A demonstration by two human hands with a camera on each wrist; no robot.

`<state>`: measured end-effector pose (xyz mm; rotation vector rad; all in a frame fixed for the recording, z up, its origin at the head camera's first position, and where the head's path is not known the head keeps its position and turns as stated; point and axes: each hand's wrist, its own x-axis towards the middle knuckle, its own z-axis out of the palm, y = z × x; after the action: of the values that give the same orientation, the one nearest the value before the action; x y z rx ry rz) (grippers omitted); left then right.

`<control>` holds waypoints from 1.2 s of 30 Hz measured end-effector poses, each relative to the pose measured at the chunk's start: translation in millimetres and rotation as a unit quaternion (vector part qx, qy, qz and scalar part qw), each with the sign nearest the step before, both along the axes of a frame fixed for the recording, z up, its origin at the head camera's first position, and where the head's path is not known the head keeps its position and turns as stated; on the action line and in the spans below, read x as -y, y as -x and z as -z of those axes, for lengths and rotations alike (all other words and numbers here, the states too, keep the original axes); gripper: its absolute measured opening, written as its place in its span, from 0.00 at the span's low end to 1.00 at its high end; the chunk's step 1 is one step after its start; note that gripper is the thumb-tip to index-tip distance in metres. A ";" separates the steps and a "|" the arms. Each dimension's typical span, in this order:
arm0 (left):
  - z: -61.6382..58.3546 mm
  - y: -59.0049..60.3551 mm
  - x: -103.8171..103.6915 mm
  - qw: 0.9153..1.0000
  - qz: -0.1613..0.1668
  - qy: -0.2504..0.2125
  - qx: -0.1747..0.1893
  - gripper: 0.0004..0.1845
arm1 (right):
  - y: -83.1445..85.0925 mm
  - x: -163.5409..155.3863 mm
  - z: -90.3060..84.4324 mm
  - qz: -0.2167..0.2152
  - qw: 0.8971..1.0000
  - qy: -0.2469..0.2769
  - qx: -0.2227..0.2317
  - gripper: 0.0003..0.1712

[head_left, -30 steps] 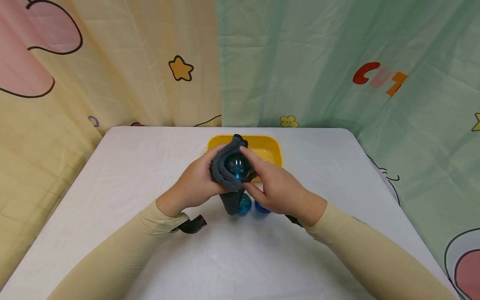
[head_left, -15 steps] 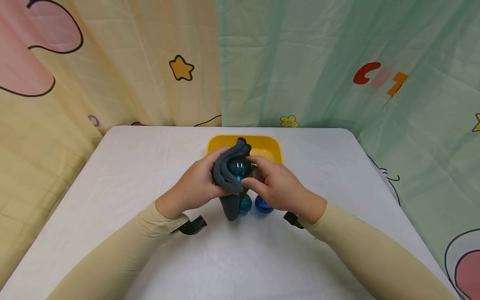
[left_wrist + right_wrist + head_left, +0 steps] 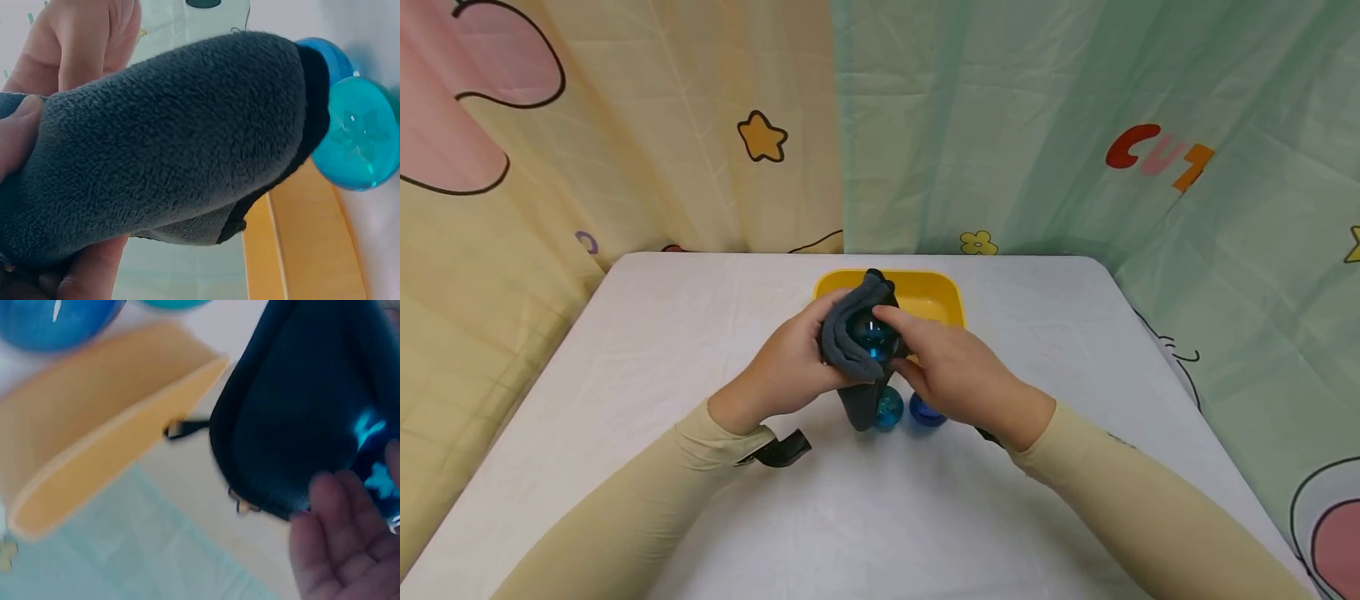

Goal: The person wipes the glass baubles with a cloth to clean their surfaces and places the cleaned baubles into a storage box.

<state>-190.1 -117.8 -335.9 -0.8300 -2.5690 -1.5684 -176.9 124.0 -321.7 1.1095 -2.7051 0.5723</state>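
A dark grey fleecy cloth (image 3: 850,333) with a black edge wraps partly around a clear blue ball (image 3: 872,333) in the head view. My left hand (image 3: 786,362) grips the folded cloth from the left, supporting the ball inside it. From the right, my right hand (image 3: 958,371) holds the ball, index finger over its top and thumb low at its side. In the left wrist view, the cloth (image 3: 175,137) hides most of the ball. The right wrist view shows fingers (image 3: 350,531) against the ball (image 3: 378,481) and the cloth's dark smooth side (image 3: 294,419).
A yellow tray (image 3: 936,292) stands behind the hands, partly covered by them. A teal ball (image 3: 889,408) and a darker blue ball (image 3: 927,410) rest on the white table (image 3: 880,508) below the cloth. Patterned curtains (image 3: 1015,125) hang behind the table.
The cloth and ball tipped slightly toward me, then back. My right hand's fingers shifted over the ball, the index finger now further over its top. The left hand keeps its grip.
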 end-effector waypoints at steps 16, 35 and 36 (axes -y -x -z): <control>-1.7 -2.8 -4.4 1.000 0.017 0.020 -0.003 0.48 | 5.7 -2.0 8.6 0.018 0.956 0.158 0.247 0.26; -0.8 -4.4 -1.8 0.999 0.033 -0.004 0.013 0.47 | 2.2 -2.5 3.7 0.007 0.989 0.077 0.128 0.36; -0.7 -4.7 -1.9 0.999 0.034 0.000 0.009 0.47 | 2.1 -2.3 4.3 0.012 0.979 0.105 0.172 0.33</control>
<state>-185.4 -115.9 -335.2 -0.9161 -2.5788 -1.6018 -179.0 126.3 -326.0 0.9989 -2.8438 1.1086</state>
